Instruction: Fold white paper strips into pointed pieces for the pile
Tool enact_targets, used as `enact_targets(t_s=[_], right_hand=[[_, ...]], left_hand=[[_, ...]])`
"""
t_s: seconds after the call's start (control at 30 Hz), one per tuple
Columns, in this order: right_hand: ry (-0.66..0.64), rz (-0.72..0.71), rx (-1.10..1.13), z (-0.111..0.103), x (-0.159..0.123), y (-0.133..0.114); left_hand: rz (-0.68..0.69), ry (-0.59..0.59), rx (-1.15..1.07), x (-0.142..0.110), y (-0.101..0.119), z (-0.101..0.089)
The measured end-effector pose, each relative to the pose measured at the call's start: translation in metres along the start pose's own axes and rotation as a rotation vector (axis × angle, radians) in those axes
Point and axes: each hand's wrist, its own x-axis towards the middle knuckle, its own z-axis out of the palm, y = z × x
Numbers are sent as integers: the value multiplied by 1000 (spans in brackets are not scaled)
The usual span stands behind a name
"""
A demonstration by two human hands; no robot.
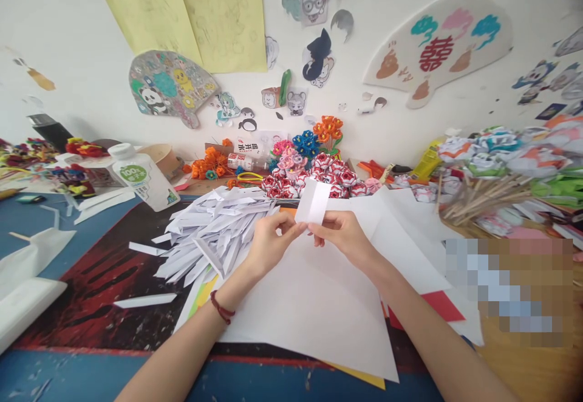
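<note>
The left grip and the right grip meet at the lower edge of one paper, each pinching it between thumb and fingers. The paper stands up from the fingertips, a lengthwise crease showing; both thumbs press close together at its base, probably to keep the fold straight and the piece steady. Most fingers are behind the paper or curled under, so their exact hold cannot be told.

Below the hands lies a large white sheet, perhaps serving as a clean bed to work over. Coloured sheets peek from under it, mostly covered. Just left, a heap of folded strips sits within easy reach, likely gathered there to stay together; one strip lies apart on the dark mat. All this rests on the blue surface.

Farther out, a tilted bottle stands at left, paper flowers crowd the wall side, and sticks bundle at right. Below the sticks, a pixelated patch hides whatever is there. The forearms are cut off at the bottom edge.
</note>
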Motion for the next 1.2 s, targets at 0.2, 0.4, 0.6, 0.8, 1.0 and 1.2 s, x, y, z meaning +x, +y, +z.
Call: enact_targets(t_s=[0.2, 0.4, 0.6, 0.8, 1.0, 1.2], right_hand=[[-48, -10, -12, -2, 0, 3], [2, -18, -9, -1, 0, 3], [-15, -14, -9, 1, -1, 2], [0, -29, 6, 0, -1, 3], [51, -62, 37, -2, 1, 6], [60, -85, 20, -1, 1, 7]], left_hand=[[-10, -42, 13, -1, 2, 0], [6, 30, -58, -1, 2, -1], [-3, 0, -124, -3, 2, -2], [-41, -24, -226, -2, 1, -2], [-24, -8, -204, -1, 6, -2], [-42, -44, -123, -3, 8, 0]])
